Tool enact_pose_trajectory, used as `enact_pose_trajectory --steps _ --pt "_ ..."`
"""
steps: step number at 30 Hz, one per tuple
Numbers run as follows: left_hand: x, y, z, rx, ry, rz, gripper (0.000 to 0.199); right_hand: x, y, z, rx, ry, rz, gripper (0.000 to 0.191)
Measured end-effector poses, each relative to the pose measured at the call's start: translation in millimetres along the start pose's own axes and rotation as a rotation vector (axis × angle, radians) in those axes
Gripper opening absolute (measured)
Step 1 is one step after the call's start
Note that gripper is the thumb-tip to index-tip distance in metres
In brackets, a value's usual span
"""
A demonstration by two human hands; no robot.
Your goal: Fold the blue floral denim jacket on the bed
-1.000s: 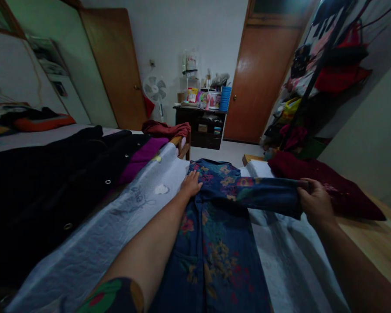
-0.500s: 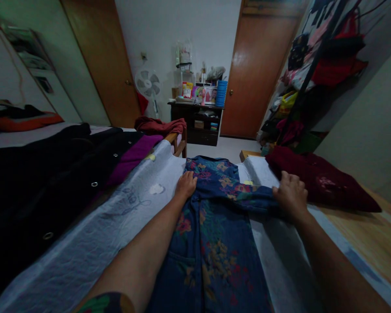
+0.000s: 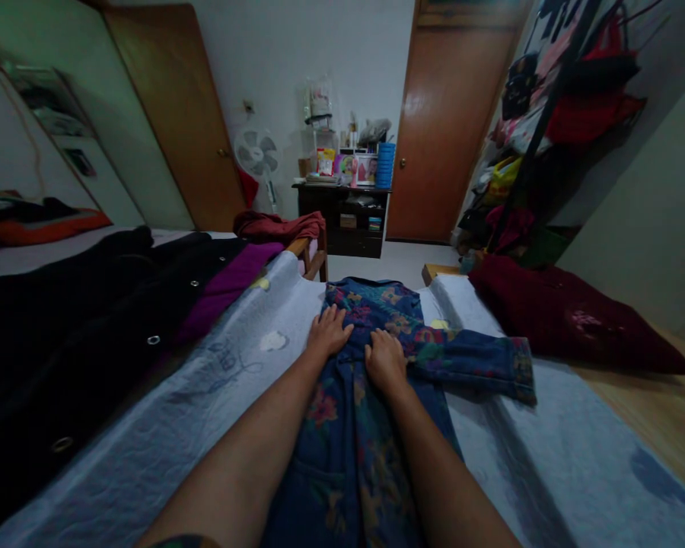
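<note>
A blue denim garment with a floral print (image 3: 388,301) lies lengthwise on the pale bedsheet (image 3: 217,396), its collar end away from me. One sleeve (image 3: 473,361) stretches out to the right, its cuff on the sheet. My left hand (image 3: 329,331) lies on the upper left part of the garment with its fingers spread. Just right of it, my right hand (image 3: 386,356) rests on the middle of the garment near the base of the sleeve, fingers curled against the cloth; whether it pinches the fabric is hard to tell.
Black clothing with metal eyelets (image 3: 108,304) and purple cloth (image 3: 228,285) lie on the left. A maroon pillow (image 3: 571,316) sits at the right. Beyond the bed stand a fan (image 3: 258,152), a dark cabinet (image 3: 354,242) and a wooden door (image 3: 454,137).
My right hand has left the sleeve's cuff end and moved left onto the garment's middle. The sleeve now lies free. My left hand stays on the upper left, its fingers more spread.
</note>
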State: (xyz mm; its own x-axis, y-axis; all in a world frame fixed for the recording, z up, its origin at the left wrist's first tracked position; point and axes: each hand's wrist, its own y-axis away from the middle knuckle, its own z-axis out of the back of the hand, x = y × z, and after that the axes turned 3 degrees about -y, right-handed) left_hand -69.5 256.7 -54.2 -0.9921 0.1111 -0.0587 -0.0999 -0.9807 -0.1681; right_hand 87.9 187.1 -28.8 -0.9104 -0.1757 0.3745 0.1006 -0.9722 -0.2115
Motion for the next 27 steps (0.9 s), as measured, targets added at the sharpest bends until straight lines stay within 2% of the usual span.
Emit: enact_pose_trajectory --steps 3,8,11,16,19,23,27 --pt "-1.1 1.6 -0.1 0.006 -0.014 -0.004 0.062 -8.8 6.4 -9.2 -0.021 0.033 0.001 0.043" --pt "4.7 -5.9 -1.4 0.068 0.046 -0.012 0.062 -6.1 7.8 -10.3 -0.07 0.029 0.011 0.044" --pt "18.8 -23.1 1.1 0.104 0.141 -0.07 0.055 -4.8 8.4 -9.5 -0.093 0.014 0.022 0.043" --pt "42.2 -65.1 9.3 0.034 0.299 -0.12 0.036 -5.9 8.5 -10.5 -0.103 0.006 0.011 0.042" --pt "46.3 -89.6 10.3 -0.021 0.334 -0.047 0.036 -6.0 8.3 -10.6 -0.101 0.0 0.01 0.043" --pt "49.9 -115.6 7.2 -0.091 0.392 0.161 0.047 -5.1 8.7 -10.0 -0.101 -0.005 0.005 0.044" --pt "57.2 -131.6 5.7 0.02 0.497 0.216 0.035 -4.6 8.6 -10.4 -0.098 -0.011 -0.007 0.044"
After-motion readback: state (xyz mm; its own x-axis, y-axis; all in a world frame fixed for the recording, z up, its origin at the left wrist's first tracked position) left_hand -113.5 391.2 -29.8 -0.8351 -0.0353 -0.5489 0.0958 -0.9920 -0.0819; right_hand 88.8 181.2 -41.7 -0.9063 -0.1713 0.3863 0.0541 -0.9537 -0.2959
